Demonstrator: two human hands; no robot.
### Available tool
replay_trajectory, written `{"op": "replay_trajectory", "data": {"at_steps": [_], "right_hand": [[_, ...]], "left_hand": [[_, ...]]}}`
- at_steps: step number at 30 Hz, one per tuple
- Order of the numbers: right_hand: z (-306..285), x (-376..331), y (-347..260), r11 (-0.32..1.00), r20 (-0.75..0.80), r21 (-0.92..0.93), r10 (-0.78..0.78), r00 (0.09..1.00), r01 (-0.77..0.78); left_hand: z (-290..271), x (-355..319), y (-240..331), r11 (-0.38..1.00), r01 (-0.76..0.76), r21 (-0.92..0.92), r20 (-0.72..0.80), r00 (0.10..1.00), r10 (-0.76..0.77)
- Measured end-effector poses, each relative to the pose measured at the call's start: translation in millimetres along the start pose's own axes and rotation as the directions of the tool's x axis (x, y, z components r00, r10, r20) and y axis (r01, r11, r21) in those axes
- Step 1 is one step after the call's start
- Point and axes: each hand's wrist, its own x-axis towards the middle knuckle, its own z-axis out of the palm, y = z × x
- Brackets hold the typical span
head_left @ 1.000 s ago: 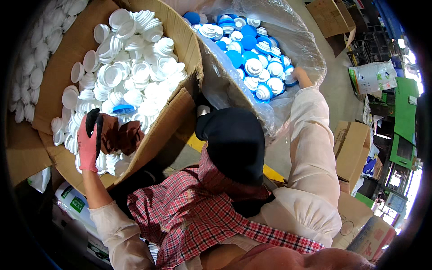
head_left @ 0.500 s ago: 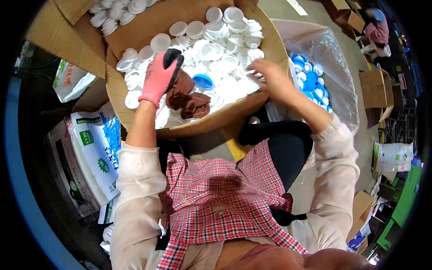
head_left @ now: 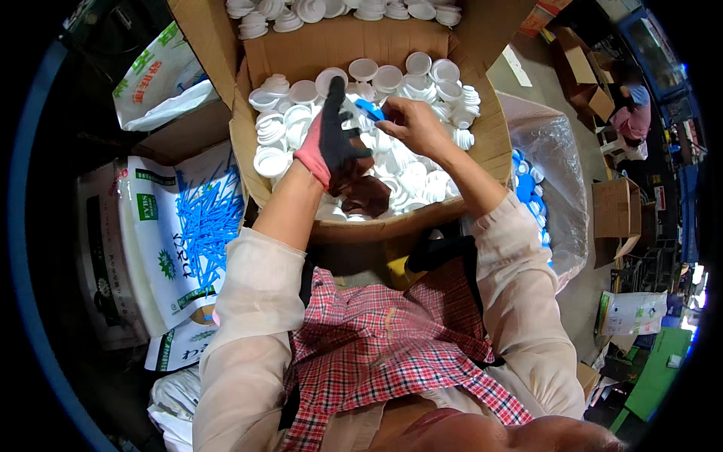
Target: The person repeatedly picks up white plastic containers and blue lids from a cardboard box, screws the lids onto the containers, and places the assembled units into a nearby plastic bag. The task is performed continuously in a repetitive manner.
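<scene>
My right hand (head_left: 418,128), bare, pinches a blue round plastic cap (head_left: 369,110) above a pile of white plastic caps (head_left: 388,79) in a cardboard box (head_left: 301,49). Just left of it is my left hand (head_left: 335,143), in a pink glove with a black palm. Its fingers are spread and the palm faces the blue cap, with nothing seen in it. A crumpled brown piece of material (head_left: 367,197) lies on the white caps below the gloved hand; I cannot make out its kind.
More white caps (head_left: 309,10) lie beyond the box's far flap. At right stands a clear plastic-lined container (head_left: 568,188) with blue and white caps. Left, blue thin strips (head_left: 207,226) lie on a printed white sack (head_left: 154,256). A person (head_left: 631,120) sits far right.
My right hand has moved left and now holds the blue cap, which lay on the pile before. My left hand has turned, its fingers spreading. The view has shifted.
</scene>
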Motion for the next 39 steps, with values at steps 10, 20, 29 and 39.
{"op": "replay_trajectory", "data": {"at_steps": [10,20,29,39], "right_hand": [[99,11,143,0.904,0.383,-0.388,0.338,0.859,-0.183],[134,9,138,0.976,0.237,-0.197,0.141,0.961,-0.094],[-8,-16,17,0.838,-0.050,0.542,0.109,0.993,-0.065],[-36,-76,-24,0.767,0.074,-0.355,-0.547,0.834,0.535]], "left_hand": [[6,-23,44,0.768,0.118,-0.629,0.411,0.890,0.200],[4,-21,49,0.782,0.104,-0.615,0.568,0.746,0.347],[5,-27,42,0.906,-0.141,-0.399,0.665,0.636,0.391],[19,-15,21,0.984,-0.176,-0.027,0.530,0.832,0.163]]}}
